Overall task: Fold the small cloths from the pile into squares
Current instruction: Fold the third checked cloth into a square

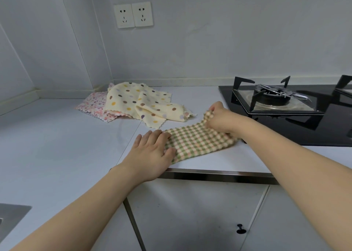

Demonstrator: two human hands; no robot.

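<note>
left hand [150, 151] flat on checked cloth [196, 142] | right hand [221, 117] pinches far corner (raised)

Left hand [152, 151] lies flat, fingers straight; right hand [222, 118] pinches with curled fingers.

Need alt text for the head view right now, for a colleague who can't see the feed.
On a white kitchen counter, a person's left hand presses flat on a green checked cloth while the right hand pinches its far edge. Behind lies a pile: a yellow dotted cloth over a pink speckled cloth. A gas hob sits right.
</note>
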